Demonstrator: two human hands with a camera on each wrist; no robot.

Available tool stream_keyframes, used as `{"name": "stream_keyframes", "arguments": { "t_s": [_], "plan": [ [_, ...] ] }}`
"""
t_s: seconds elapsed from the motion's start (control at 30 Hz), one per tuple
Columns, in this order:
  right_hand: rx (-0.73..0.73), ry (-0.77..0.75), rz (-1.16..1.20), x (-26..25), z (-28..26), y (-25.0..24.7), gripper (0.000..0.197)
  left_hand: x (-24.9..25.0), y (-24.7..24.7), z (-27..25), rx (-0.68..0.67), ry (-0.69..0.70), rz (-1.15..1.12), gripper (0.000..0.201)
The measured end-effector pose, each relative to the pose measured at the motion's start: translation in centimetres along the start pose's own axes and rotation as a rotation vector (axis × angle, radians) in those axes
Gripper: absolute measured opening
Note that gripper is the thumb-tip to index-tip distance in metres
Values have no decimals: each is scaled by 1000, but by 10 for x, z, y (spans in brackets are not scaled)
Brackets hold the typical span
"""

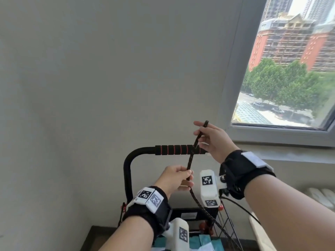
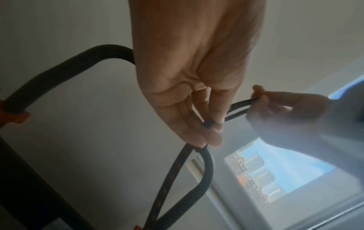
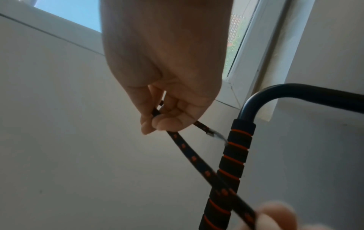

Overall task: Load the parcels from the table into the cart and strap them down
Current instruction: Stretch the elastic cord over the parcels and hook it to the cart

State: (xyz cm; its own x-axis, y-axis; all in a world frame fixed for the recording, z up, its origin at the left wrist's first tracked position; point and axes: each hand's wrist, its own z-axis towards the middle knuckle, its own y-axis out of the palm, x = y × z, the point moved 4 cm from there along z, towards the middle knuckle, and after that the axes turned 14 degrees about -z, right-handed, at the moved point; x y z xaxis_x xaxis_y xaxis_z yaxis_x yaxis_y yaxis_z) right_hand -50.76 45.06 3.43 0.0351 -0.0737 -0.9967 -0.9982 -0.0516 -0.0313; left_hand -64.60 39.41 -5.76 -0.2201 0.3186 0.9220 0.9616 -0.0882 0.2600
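A black strap with red dots (image 1: 190,160) rises from the cart and crosses the cart handle's foam grip (image 1: 177,150), which is black with red rings. My left hand (image 1: 188,176) pinches the strap below the handle. Above the handle, my right hand (image 1: 198,132) pinches it near its free end. In the right wrist view the right hand (image 3: 155,123) holds the strap (image 3: 197,160), and a metal hook (image 3: 216,135) hangs at its end beside the foam grip (image 3: 234,163). In the left wrist view the left hand (image 2: 209,129) grips the strap (image 2: 171,179). Teal parcels (image 1: 217,244) lie in the cart below.
The cart stands against a plain wall, with its black wire side (image 1: 226,221) under my right wrist. A window (image 1: 290,69) and its sill (image 1: 281,140) are at the right. A white radiator (image 1: 319,195) and a pale board (image 1: 261,232) sit low right.
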Motion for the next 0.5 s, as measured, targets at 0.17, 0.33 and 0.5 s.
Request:
{"name": "stream_keyframes", "arguments": {
  "t_s": [0.17, 0.33, 0.5],
  "plan": [
    [41, 121, -365, 27, -23, -15, 29, -4, 13, -3, -71, -6, -185, 9],
    [-203, 320, -390, 77, -67, -39, 52, 8, 47, -14, -141, 76, -216, 14],
    [-271, 275, -174, 80, -102, -73, 49, 6, 74, -34, -64, 133, -203, 7]
  ]
}}
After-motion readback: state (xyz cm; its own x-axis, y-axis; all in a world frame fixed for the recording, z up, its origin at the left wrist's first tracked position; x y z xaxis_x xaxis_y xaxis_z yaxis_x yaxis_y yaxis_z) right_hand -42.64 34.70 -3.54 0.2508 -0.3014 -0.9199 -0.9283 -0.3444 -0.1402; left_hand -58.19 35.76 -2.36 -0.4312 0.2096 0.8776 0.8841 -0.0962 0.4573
